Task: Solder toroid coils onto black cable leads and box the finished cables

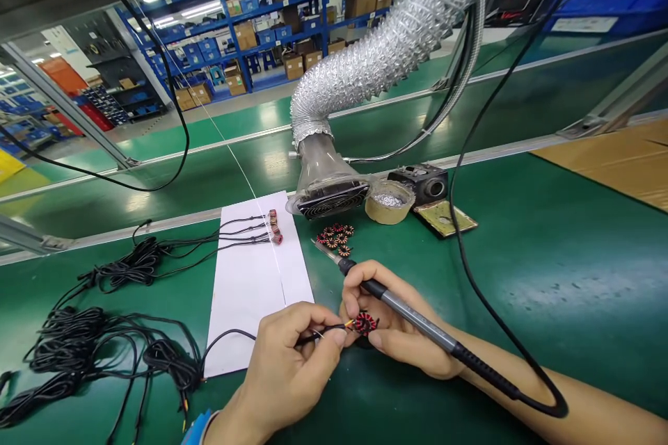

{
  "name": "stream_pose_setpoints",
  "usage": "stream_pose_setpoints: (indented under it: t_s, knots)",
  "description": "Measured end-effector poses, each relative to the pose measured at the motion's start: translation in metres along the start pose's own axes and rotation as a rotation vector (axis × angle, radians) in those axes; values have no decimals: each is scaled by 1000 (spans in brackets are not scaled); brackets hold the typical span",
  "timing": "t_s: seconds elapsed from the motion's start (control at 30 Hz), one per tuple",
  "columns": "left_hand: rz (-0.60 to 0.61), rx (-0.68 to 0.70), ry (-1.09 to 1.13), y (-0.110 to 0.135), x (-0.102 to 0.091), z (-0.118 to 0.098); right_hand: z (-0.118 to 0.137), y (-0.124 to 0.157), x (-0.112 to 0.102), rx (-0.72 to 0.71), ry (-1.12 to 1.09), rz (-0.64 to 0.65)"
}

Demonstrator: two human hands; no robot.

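Observation:
Between thumb and fingers my left hand (pixel 295 358) pinches a black cable (pixel 324 329), whose stripped end shows orange and yellow wires. A thin white strand of solder wire also runs down into this hand. My right hand (pixel 401 323) holds a soldering iron (pixel 412 316), its tip pointing up and left. The same hand's fingers also steady a small toroidal coil (pixel 365 323) with red and black windings. The cable's wire ends meet the coil's left side; whether they are joined I cannot tell. Several similar coils (pixel 337 236) lie beyond the iron's tip.
A white sheet (pixel 245 299) carries several cables ending in coils (pixel 275 226). Bundled black cables (pixel 67 341) lie at left. Behind stand a fume extractor hood (pixel 334 188) with a silver duct (pixel 376 49), a tip-cleaning cup (pixel 389 201) and an iron stand (pixel 425 184). The iron's cord loops at right.

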State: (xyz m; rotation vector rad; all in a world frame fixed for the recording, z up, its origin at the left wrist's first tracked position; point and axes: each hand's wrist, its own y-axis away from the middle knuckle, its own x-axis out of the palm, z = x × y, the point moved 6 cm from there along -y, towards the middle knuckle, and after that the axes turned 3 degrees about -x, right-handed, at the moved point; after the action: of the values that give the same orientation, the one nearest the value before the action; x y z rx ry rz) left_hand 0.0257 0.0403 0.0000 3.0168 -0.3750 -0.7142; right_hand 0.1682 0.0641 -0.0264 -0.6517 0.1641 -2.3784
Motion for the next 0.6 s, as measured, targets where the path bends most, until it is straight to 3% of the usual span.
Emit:
stream_pose_setpoints:
  t_s: [0.3,0.43,0.6]
  knots:
    - [-11,44,-46,-2,0,-2,-1,2,0,3,12,-57]
    - [-14,88,-115,-2,1,-4,2,3,-5,-4,153,-141]
    - [-34,151,-178,-2,2,-7,11,4,-10,-8,410,-151]
